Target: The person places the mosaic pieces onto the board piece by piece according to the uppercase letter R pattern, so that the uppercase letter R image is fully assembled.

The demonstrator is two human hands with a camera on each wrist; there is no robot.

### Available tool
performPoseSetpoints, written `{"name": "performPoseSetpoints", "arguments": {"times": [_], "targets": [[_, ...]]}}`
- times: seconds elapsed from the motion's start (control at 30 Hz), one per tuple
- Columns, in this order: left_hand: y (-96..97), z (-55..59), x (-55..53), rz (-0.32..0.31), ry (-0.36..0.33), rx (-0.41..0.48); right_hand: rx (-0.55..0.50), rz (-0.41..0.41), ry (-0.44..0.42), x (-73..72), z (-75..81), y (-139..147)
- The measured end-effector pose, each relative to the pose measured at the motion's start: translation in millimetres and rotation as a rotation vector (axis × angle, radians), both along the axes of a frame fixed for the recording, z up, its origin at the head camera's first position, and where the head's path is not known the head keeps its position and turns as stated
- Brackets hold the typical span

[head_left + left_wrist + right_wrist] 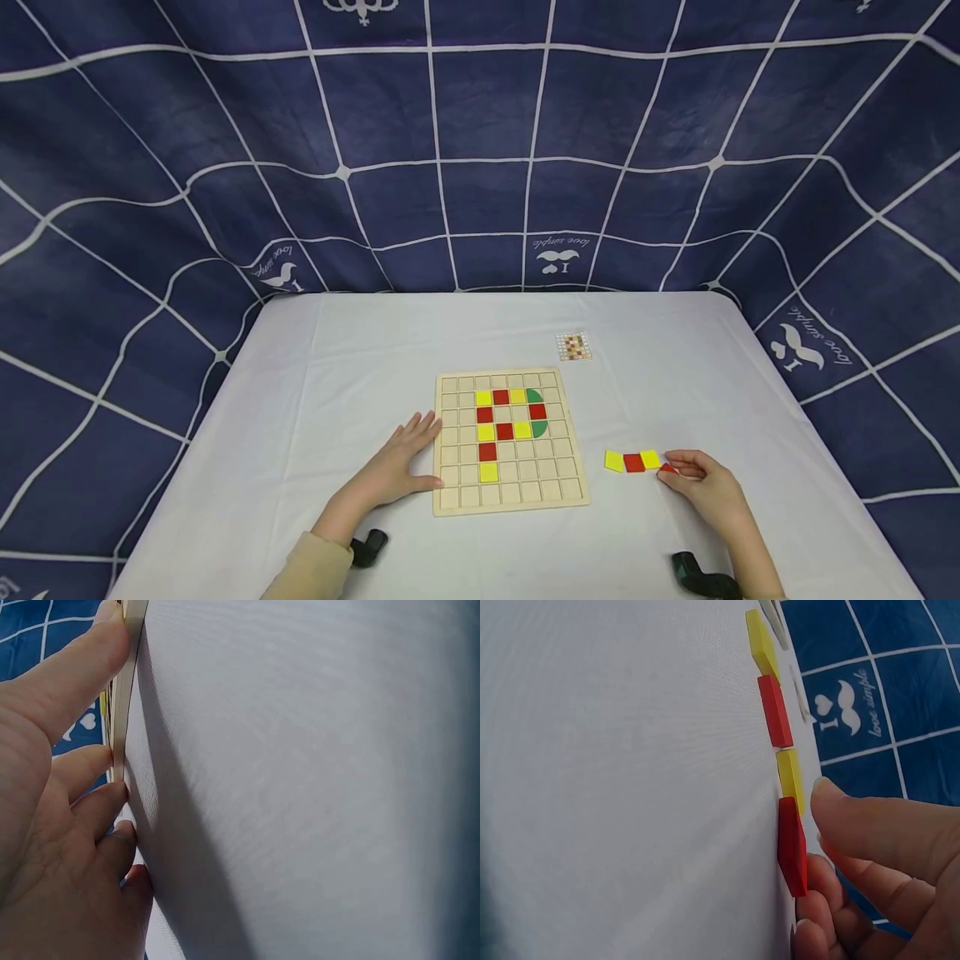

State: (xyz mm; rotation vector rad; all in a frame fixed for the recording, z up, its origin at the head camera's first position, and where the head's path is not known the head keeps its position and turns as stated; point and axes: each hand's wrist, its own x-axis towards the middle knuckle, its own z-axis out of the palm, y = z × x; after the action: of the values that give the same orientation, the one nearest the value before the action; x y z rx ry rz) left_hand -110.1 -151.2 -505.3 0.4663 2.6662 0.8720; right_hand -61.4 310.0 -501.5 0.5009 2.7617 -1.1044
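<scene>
A square wooden grid board lies on the table; its yellow and red square tiles and rounded green pieces form a P-like figure. My left hand rests spread at the board's left edge, thumb and fingertips touching it. To the right of the board, a yellow tile, a red tile and another yellow tile lie in a row. At the row's right end my right hand has its thumb and curled fingers around a red tile, partly hidden from above.
A small card printed with a coloured grid pattern lies behind the board. White cloth covers the table, and a dark blue curtain with white lines surrounds it. Black wrist devices show near both forearms.
</scene>
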Motion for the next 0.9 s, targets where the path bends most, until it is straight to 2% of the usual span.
{"name": "performPoseSetpoints", "arguments": {"times": [0.3, 0.57, 0.9], "targets": [[-0.3, 0.8, -0.1, -0.008, -0.006, 0.000, 0.050, -0.011, 0.000, -0.2, 0.3, -6], [0.1, 1.8, 1.1, 0.000, -0.008, 0.009, 0.058, 0.012, -0.015, -0.5, 4.7, -7], [-0.8, 0.7, -0.5, -0.007, -0.003, -0.003, -0.026, 0.060, 0.010, -1.3, 18.7, -19]]}}
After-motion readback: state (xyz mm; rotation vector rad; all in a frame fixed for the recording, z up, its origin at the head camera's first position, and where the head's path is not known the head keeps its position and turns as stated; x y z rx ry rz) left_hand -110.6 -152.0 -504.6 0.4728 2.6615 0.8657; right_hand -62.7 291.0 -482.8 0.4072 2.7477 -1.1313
